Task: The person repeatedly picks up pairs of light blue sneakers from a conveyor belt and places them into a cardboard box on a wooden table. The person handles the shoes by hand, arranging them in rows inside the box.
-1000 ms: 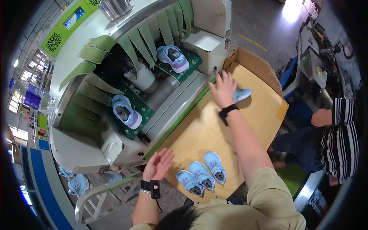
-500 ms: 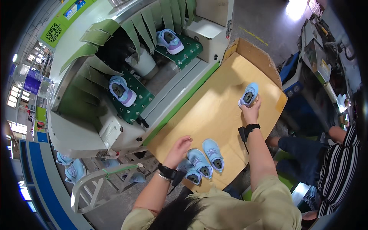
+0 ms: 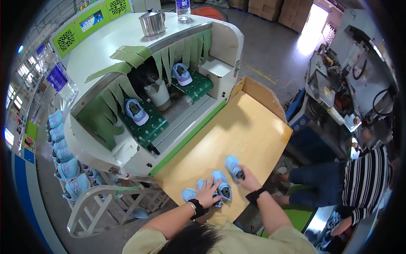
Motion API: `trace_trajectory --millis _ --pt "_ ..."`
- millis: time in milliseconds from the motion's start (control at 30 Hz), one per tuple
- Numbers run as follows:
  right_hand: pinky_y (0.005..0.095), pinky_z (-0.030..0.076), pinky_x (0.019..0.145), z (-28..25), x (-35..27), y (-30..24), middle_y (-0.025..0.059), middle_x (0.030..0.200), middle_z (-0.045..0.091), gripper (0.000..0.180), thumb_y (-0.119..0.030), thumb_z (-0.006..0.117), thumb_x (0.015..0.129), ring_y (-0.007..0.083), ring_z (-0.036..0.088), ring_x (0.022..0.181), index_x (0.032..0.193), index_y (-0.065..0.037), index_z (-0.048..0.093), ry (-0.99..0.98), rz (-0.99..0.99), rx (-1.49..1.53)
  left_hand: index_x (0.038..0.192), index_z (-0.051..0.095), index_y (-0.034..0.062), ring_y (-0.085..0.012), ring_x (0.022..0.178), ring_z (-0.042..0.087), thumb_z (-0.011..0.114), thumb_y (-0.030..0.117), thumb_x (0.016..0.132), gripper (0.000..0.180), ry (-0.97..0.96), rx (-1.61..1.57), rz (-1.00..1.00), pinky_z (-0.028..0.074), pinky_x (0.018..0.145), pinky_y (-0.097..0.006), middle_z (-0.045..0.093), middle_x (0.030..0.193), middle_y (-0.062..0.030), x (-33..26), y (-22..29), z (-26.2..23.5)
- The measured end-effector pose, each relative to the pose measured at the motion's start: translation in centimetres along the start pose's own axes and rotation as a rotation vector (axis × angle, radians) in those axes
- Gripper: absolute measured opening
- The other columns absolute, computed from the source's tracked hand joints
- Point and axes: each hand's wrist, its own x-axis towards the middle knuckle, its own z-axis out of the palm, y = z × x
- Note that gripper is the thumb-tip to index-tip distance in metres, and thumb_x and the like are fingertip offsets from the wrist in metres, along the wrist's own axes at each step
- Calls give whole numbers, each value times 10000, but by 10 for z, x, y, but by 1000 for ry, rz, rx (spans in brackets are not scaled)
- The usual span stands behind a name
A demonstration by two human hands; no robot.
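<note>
My left hand (image 3: pixel 208 192) lay flat, fingers spread and gripping nothing, on the small light-blue children's shoes (image 3: pixel 211 189) bunched at the near edge of the tan plywood surface (image 3: pixel 237 135). My right hand (image 3: pixel 248 181) had its fingers closed on one more light-blue shoe (image 3: pixel 233 165), its heel end pinched, toe pointing away from me, set just beside the group on its right. The way to do this well, I judged, was to keep the left palm light on the row so nothing slid off the near edge, and bring the new shoe in parallel with the rest, sole down, heel level with its neighbours, before letting go.

Beyond the far left edge of the surface stood the white rounded machine with green flap curtains (image 3: pixel 127 80), two lilac-and-blue shoes riding its green studded belt: one nearer (image 3: pixel 136 111), one deeper in (image 3: pixel 182 73). A steel pot (image 3: pixel 152 22) sat on top of it. More pale blue shoes hung on the rack (image 3: pixel 63 161) at the left. A person in a striped top (image 3: pixel 363 182) sat off the right side.
</note>
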Motion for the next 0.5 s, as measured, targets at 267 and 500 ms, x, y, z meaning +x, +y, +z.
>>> trace_trajectory --millis 267,500 --pt "445 391 1125 40 -61 7 264 1399 480 762 -32 725 777 415 464 1328 1462 -76 395 123 14 46 1601 179 332 -482 1498 178 608 598 902 862 8 58 15 124 1109 -764 143 1670 -172 6 1 3" --pt "487 409 1107 66 -62 -16 321 1429 442 844 -289 749 879 455 465 1331 1554 -129 268 201 225 -76 1606 180 297 -450 1505 188 605 594 904 873 38 69 12 128 1121 -752 164 1664 -180 0 -5 -1"
